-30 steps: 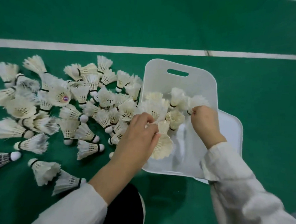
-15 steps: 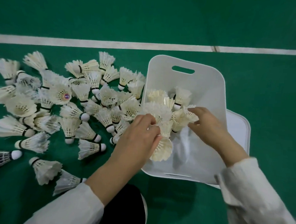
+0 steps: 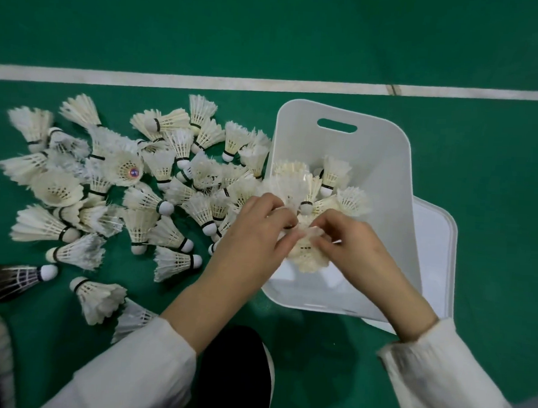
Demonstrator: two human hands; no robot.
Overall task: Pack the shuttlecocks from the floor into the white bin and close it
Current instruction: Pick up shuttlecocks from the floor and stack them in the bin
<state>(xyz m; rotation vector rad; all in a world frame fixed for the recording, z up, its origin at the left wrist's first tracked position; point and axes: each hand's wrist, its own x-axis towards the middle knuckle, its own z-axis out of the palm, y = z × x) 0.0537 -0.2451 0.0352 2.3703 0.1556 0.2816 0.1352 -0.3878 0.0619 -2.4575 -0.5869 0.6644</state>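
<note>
Moving in from three o'clock since a second ago, our right hand [image 3: 353, 242] meets our left hand [image 3: 253, 234]. On the green floor [image 3: 270, 32], loose shuttlecocks [image 3: 166, 232] sprawl at nine o'clock of the white bin [image 3: 372, 165], which holds several more. Both hands' fingers pinch a single shuttlecock [image 3: 308, 254] just inside the bin's nine o'clock wall.

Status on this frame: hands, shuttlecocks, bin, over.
Left hand and right hand both pinch one shuttlecock over the white bin. Few inside, pile on floor. Lid off, at bin's right.
</note>
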